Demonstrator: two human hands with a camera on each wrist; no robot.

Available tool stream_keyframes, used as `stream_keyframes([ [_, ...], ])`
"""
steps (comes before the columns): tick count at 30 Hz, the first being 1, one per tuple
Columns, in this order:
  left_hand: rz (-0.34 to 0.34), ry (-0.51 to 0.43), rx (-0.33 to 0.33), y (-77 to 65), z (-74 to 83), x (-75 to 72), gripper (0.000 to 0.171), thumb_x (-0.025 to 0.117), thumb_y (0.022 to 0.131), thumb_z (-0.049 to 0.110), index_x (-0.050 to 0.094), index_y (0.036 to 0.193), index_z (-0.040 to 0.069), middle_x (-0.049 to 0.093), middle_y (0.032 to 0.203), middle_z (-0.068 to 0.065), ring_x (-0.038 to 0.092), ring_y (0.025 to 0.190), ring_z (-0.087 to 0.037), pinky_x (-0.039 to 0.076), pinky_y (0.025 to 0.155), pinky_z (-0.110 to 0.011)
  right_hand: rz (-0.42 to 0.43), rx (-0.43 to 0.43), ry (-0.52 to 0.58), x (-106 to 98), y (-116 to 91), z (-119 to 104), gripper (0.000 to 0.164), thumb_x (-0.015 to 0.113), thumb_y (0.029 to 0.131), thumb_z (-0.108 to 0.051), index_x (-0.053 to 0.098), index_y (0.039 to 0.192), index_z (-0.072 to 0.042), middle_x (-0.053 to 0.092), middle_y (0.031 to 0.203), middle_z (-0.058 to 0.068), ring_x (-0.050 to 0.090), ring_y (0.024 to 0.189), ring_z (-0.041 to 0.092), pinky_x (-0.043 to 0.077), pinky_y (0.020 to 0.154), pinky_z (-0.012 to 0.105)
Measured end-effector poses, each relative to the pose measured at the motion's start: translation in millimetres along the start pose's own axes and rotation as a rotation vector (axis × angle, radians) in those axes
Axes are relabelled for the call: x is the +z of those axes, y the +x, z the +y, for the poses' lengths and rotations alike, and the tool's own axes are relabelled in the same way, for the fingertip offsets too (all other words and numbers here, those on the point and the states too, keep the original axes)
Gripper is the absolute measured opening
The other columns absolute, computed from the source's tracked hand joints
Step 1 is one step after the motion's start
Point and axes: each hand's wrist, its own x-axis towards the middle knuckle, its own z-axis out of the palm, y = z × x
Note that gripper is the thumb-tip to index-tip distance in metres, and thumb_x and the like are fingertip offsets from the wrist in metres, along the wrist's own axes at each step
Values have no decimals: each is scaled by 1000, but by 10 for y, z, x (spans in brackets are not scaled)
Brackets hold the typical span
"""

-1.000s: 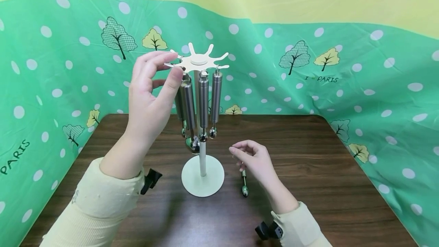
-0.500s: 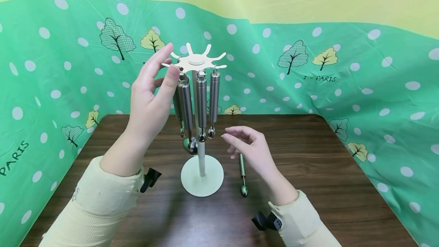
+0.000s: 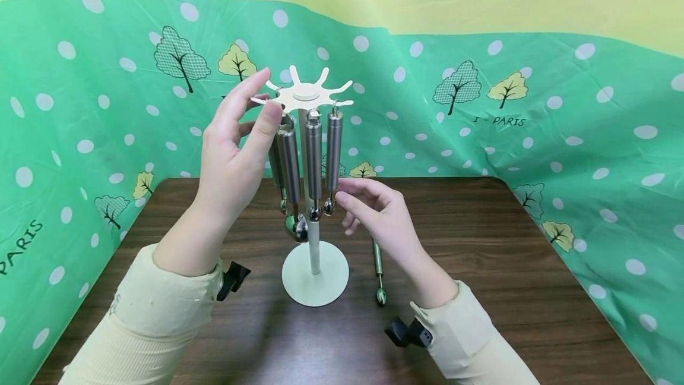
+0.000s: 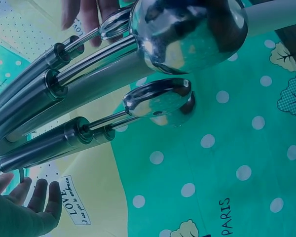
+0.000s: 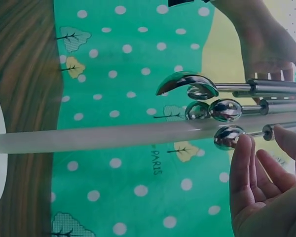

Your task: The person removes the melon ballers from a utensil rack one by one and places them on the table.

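A white stand [image 3: 315, 290] holds several steel melon ballers and scoops, hung by their handles from the spoked top [image 3: 307, 92]. My left hand [image 3: 232, 150] is up at the top's left side, thumb and fingers apart around one spoke's end. At the rightmost hanging melon baller [image 3: 333, 150], my right hand [image 3: 382, 212] has its thumb and index fingertips right at the small round head [image 5: 229, 137], fingers loosely bent and spread. A larger scoop [image 4: 190, 34] hangs nearest the left wrist camera. Another small melon baller [image 3: 379, 269] lies on the table below my right hand.
The dark wooden table [image 3: 507, 290] carries the stand near its middle. A green and yellow patterned cloth [image 3: 406, 106] hangs behind and at both sides. Both wrists wear black cameras.
My right hand has risen from over the lying melon baller and moved left to the hanging one. My left index finger has straightened upward off the spoke.
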Motion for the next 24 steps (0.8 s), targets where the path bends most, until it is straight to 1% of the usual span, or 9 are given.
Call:
stream_keyframes([
  [2, 0, 0, 1, -1, -3, -1, 48, 54, 100, 34, 53, 144, 14, 54, 144, 1, 51, 119, -12, 45, 97, -34, -4, 1, 10, 23, 22, -12, 32, 65, 93, -5, 64, 124, 4, 70, 91, -5, 63, 59, 13, 59, 59, 36],
  [7, -3, -2, 4, -4, -5, 1, 49, 54, 100, 36, 53, 143, 13, 52, 145, 0, 52, 118, -13, 46, 96, -36, -10, 1, 32, 65, 68, -18, 33, 66, 92, -6, 63, 122, 6, 69, 91, -5, 60, 55, 12, 58, 57, 33],
  [11, -5, 1, 7, -5, -5, 0, 50, 55, 100, 38, 54, 143, 13, 51, 146, 1, 52, 118, -14, 46, 97, -38, -11, -38, 33, 86, 83, -24, 30, 64, 92, -2, 63, 120, 9, 68, 85, -9, 58, 53, 11, 56, 54, 31],
  [14, -5, 8, 9, -4, -5, -3, 50, 54, 100, 40, 54, 143, 13, 51, 146, 2, 53, 117, -14, 46, 97, -39, -11, -72, 40, 100, 84, -37, 27, 63, 92, 1, 61, 118, 10, 67, 82, -10, 58, 53, 11, 55, 53, 31],
  [22, -4, 9, 0, -4, -7, -4, 48, 56, 100, 37, 55, 142, 13, 51, 146, 3, 54, 116, -14, 47, 95, -35, -3, -136, 74, 128, 52, -71, 23, 62, 92, 5, 59, 112, 14, 68, 78, -4, 61, 56, 12, 56, 52, 31],
  [24, -4, 7, -4, -4, -9, -4, 48, 56, 100, 36, 55, 142, 13, 51, 146, 3, 53, 117, -14, 47, 94, -35, 7, -146, 73, 133, 42, -89, 22, 62, 92, 5, 59, 111, 14, 68, 77, -4, 61, 55, 11, 56, 52, 32],
])
